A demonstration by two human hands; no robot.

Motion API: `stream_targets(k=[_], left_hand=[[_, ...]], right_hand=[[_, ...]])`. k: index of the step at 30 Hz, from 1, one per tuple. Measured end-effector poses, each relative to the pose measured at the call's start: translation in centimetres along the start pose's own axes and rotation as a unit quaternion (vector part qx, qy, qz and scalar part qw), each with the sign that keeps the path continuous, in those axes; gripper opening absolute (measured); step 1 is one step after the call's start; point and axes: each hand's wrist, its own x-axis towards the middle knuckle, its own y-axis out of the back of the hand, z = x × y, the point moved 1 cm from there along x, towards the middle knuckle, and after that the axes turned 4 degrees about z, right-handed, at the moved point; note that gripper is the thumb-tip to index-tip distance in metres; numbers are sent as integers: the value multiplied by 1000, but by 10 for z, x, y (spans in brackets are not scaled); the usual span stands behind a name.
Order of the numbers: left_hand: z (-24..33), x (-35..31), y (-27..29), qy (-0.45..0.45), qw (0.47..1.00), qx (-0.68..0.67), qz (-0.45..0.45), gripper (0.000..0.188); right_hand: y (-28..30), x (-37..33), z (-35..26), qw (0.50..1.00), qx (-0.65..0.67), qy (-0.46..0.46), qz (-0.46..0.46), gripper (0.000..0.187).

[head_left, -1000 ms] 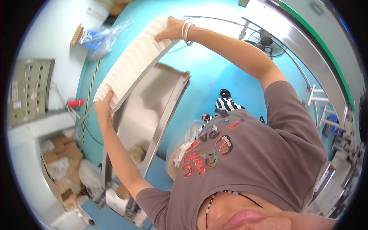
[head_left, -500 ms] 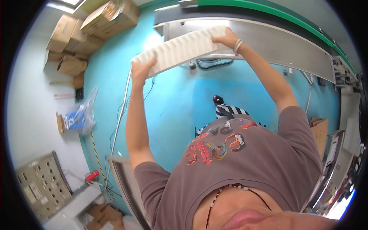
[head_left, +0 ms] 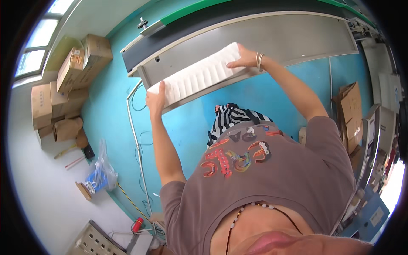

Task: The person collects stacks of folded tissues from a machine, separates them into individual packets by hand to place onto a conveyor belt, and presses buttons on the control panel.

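Note:
A long white ribbed block [head_left: 199,76], its exact kind not clear, is stretched between my two hands in front of me. My left hand [head_left: 156,98] is closed round its lower left end, thumb on top. My right hand [head_left: 244,58] grips the higher right end, the thumb lying over the upper face. The fingers of both hands are partly hidden by the block. Its far side overlaps the grey metal shelf [head_left: 272,40] of a long machine in this view; whether it touches the shelf I cannot tell.
Beyond the shelf runs a dark belt [head_left: 182,34] with a green rail [head_left: 195,11]. Cardboard boxes [head_left: 95,59] are piled at the left wall, near a plastic bag [head_left: 106,168]. Flattened cardboard [head_left: 350,114] leans at the right. A metal pole [head_left: 137,140] and cables stand left.
My view and body have turned, and more of the machine's left end shows. The block has come nearer the metal shelf, still held at both ends and more tilted.

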Motion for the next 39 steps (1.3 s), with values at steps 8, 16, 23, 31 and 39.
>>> stream_targets(k=[8,16,23,31,39], left_hand=[[28,-25,-7,-24,971,97,215,83],[184,-105,-122,-305,940,-63,140,50],[242,-121,-178,-293,947,12,131,22],[257,-141,-208,-161,955,85,235,49],[260,-155,-211,-138,946,163,244,48]], right_hand=[[59,25,3,991,57,-100,-74,88],[87,49,16,919,235,-157,-274,52],[88,75,66,908,247,-127,-315,46],[120,104,99,908,63,15,-415,46],[225,199,264,953,221,-199,51,53]])
